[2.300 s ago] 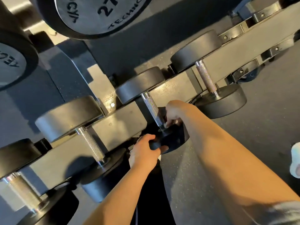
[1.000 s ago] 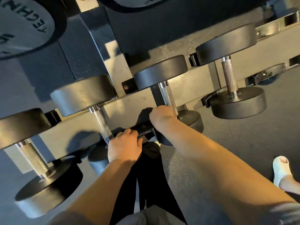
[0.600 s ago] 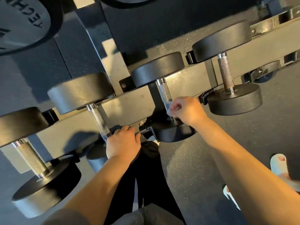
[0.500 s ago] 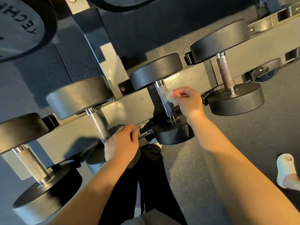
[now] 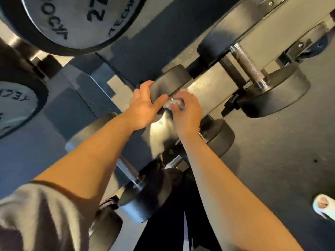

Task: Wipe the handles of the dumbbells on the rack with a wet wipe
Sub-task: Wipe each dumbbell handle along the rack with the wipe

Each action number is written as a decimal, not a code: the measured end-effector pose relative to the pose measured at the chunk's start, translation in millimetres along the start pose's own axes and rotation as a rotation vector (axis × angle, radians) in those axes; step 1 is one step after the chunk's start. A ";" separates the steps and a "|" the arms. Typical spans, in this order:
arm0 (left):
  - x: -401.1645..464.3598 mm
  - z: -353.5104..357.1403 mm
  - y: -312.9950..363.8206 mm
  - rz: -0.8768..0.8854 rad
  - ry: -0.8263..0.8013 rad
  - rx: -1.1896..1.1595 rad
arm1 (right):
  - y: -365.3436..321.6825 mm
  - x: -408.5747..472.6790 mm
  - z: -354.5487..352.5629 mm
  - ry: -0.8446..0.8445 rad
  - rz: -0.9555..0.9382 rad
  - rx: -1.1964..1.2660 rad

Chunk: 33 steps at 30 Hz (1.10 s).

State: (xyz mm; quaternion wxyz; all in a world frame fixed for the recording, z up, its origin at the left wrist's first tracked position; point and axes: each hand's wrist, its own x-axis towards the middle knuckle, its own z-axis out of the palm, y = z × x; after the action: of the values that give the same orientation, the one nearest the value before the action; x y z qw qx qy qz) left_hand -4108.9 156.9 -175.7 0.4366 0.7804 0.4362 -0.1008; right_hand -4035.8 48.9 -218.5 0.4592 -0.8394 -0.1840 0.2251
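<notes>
Several black dumbbells with knurled steel handles lie across a grey rack (image 5: 213, 87). My left hand (image 5: 143, 104) grips the far head of the middle dumbbell (image 5: 168, 82), thumb on its near face and fingers over its edge. My right hand (image 5: 186, 111) pinches a crumpled white wet wipe (image 5: 171, 103) at the top of that dumbbell's handle, which the hand hides. The middle dumbbell's near head (image 5: 220, 134) shows below my right wrist. To the right, another dumbbell's handle (image 5: 247, 63) is bare. A third handle (image 5: 126, 168) shows under my left forearm.
Large weight plates (image 5: 76, 20) hang on the upper rack at top left. Dark speckled rubber floor (image 5: 272, 160) spreads to the right. A foot in a white slipper (image 5: 324, 205) is at the right edge. My dark trousers (image 5: 174, 214) are close against the rack's front.
My left hand left the rack's front rail and moved up to the middle dumbbell's far head. My right hand slid up the handle with the wipe. The view shifted closer and to the left.
</notes>
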 end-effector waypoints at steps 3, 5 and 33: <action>-2.1 -3.2 4.3 -0.023 -0.031 0.046 | -1.4 10.2 2.3 0.007 0.039 0.036; -5.2 -4.2 5.9 -0.021 -0.054 0.012 | 2.9 8.4 1.6 -0.020 0.078 0.123; -9.7 -7.5 15.5 -0.102 -0.066 -0.108 | 0.3 1.9 28.3 0.176 -0.107 -0.243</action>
State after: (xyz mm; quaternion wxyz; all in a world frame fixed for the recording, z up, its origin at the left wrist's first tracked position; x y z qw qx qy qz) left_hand -4104.5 153.2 -156.9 0.4864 0.7287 0.4656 -0.1250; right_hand -4049.7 69.2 -232.7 0.3801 -0.8943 -0.2133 0.1018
